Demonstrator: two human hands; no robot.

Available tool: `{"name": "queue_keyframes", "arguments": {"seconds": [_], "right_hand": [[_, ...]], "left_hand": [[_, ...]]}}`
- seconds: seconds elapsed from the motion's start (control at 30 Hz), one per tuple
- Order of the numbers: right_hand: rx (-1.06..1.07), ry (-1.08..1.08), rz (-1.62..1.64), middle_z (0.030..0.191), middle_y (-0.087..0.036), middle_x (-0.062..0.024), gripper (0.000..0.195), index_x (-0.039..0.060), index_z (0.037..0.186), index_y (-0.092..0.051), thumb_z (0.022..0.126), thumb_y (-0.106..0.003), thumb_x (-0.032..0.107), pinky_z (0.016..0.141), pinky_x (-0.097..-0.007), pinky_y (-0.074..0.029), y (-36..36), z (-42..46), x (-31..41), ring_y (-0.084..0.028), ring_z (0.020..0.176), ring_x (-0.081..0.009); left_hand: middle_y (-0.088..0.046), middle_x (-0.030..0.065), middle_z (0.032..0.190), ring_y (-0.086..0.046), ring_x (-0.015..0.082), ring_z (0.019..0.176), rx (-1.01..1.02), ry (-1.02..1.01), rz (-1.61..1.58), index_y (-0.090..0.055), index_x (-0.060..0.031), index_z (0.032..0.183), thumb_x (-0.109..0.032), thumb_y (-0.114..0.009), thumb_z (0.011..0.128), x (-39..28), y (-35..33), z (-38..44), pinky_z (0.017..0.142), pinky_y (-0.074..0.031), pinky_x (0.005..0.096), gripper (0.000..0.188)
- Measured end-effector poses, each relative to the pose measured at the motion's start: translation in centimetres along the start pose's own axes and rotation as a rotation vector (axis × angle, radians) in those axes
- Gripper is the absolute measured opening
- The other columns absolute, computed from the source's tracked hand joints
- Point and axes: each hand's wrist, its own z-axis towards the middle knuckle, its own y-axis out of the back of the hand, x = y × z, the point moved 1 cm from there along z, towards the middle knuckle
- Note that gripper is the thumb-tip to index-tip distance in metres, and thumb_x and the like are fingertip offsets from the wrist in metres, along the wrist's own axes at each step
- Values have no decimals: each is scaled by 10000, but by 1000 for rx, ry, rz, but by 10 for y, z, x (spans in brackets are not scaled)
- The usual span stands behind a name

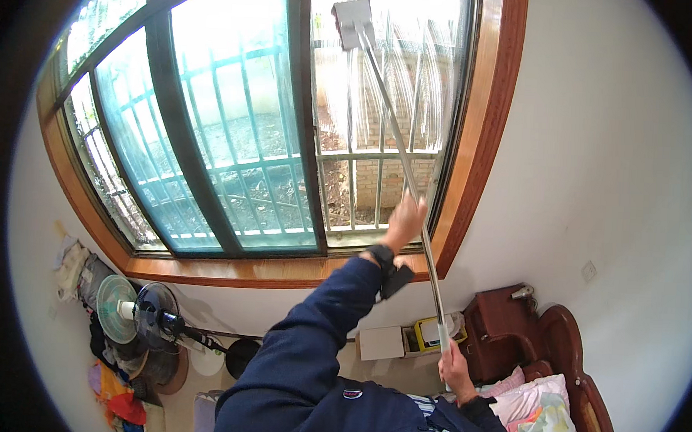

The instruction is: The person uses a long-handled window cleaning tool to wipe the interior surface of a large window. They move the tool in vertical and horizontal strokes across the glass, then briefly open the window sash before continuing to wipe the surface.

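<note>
A long metal pole (389,109) of a flat-headed window-cleaning tool runs from my body up to the window. My left hand (405,221) grips the pole around its middle, with the arm stretched forward. Lower down, my right hand (456,370) is closed around the pale handle (444,337) at its bottom end. The grey flat head (353,23) lies against the upper left of the right-hand window pane (397,102). Whitish streaks mark the glass to the right of the head and below it.
Wooden trim (484,129) frames the sliding window, with metal bars outside. Two standing fans (158,309) and piled clothes (119,400) are at the lower left. Boxes (381,343) sit under the sill. A dark wooden nightstand (495,315) and a bed with pillows (541,398) stand at right.
</note>
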Motion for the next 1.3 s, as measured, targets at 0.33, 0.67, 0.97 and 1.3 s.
{"name": "queue_keyframes", "arguments": {"seconds": [0.33, 0.67, 0.97, 1.3], "right_hand": [[-40, -363, -227, 659, -558, -149, 335, 56, 937, -546, 895, -404, 356, 553, -373, -445, -1, -143, -79, -587, 620, -279], [-6, -151, 423, 467, -375, 19, 319, 76, 918, -473, 935, -366, 375, 327, -228, -313, 11, -1, 26, -364, 344, -65], [-104, -241, -62, 586, -539, -125, 337, 36, 844, -537, 897, -430, 352, 527, -367, -437, 23, -82, -95, -569, 558, -243], [-151, -451, -146, 709, -592, -171, 400, 24, 833, -533, 872, -431, 409, 630, -382, -460, 18, -132, -136, -605, 697, -295]], "left_hand": [[-568, 275, 881, -555, 414, 867, 398, 353, -90, -391, 17, 1081, -299, -429, 863, 71, -109, -186, 756, -429, 453, 386], [-579, 289, 788, -574, 414, 791, 145, 86, -39, -443, 26, 922, -261, -434, 869, -54, -55, 24, 646, -467, 481, 293], [-576, 272, 747, -552, 455, 743, 344, 189, -95, -392, -9, 1004, -319, -443, 866, 59, -150, -99, 658, -434, 512, 343], [-572, 279, 825, -540, 450, 824, 533, 243, -16, -400, -3, 1040, -311, -451, 860, 49, -179, -151, 715, -422, 499, 361]]}}
